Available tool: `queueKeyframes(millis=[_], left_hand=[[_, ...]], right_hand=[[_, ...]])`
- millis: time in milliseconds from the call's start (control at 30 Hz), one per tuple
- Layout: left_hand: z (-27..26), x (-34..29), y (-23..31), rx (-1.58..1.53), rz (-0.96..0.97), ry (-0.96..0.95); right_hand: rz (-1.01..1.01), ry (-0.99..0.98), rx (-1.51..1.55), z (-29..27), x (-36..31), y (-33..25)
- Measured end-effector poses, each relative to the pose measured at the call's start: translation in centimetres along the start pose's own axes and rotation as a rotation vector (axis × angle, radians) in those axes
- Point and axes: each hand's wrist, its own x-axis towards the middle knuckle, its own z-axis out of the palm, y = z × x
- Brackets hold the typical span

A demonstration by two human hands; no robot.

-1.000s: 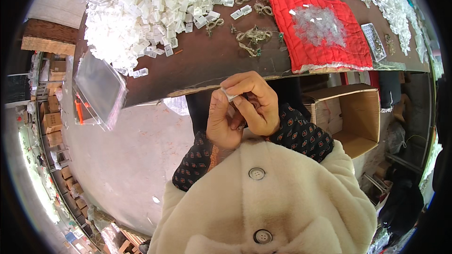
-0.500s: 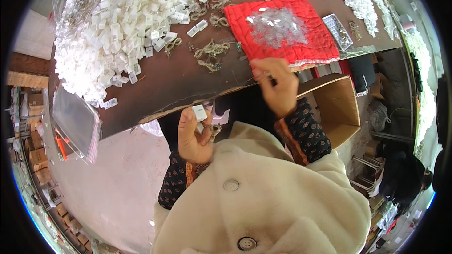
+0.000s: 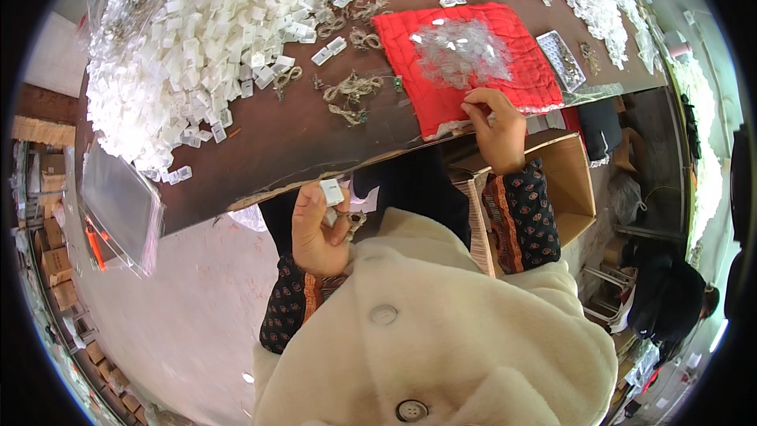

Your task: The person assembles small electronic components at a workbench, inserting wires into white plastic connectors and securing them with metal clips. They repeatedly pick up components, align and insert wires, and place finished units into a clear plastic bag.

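My left hand [image 3: 317, 238] is closed round a small white plastic box [image 3: 332, 191], in front of the table's near edge. A coiled beige cord [image 3: 357, 223] hangs beside its fingers, and a second whitish piece shows partly under the box. My right hand [image 3: 503, 134] is over the near edge of a red quilted cloth [image 3: 430, 106], thumb and forefinger pinched together. Whatever may lie between those fingertips is too small to make out. On the cloth, just beyond them, lies a heap of small clear plastic pieces [image 3: 461, 55] with a few white bits.
A large heap of white plastic boxes [image 3: 197, 47] covers the table's left side. Bundled cords [image 3: 351, 91] lie mid-table. A white basket [image 3: 561, 59] of small parts stands right of the cloth. An open cardboard box [image 3: 572, 189] sits below the right edge; a person [image 3: 670, 292] is farther right.
My right hand has moved right along the cloth's near edge, its fingers now pinched toward the clear pieces. My left hand keeps its hold on the white box, almost unmoved.
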Motion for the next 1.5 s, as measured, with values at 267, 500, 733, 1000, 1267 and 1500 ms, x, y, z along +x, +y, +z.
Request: queueKeyframes(millis=[267,500,733,1000,1267,1500], left_hand=[[0.6,-1.1,0.4,0.066,-0.049,-0.015],[0.8,-1.4,1.5,0.033,0.006,-0.109],[1.0,-1.6,2.0,0.085,0.022,-0.085],[0.4,-1.9,2.1,0.112,0.042,-0.112],[0.2,-1.7,2.2,0.065,0.048,-0.097],[-0.9,-1.3,1.9,0.074,0.077,-0.105]], right_hand=[[-0.383,-0.417,0.294,3.6,-3.3,-9.1],[-0.61,-0.397,0.255,6.4,-4.0,-12.0],[-0.738,-0.491,0.123,5.5,-3.5,-12.7],[-0.729,-0.571,0.045,5.3,-3.6,-13.9],[-0.458,-0.465,0.19,5.6,-4.1,-13.2],[-0.532,-0.478,0.103,6.9,-3.5,-13.6]])
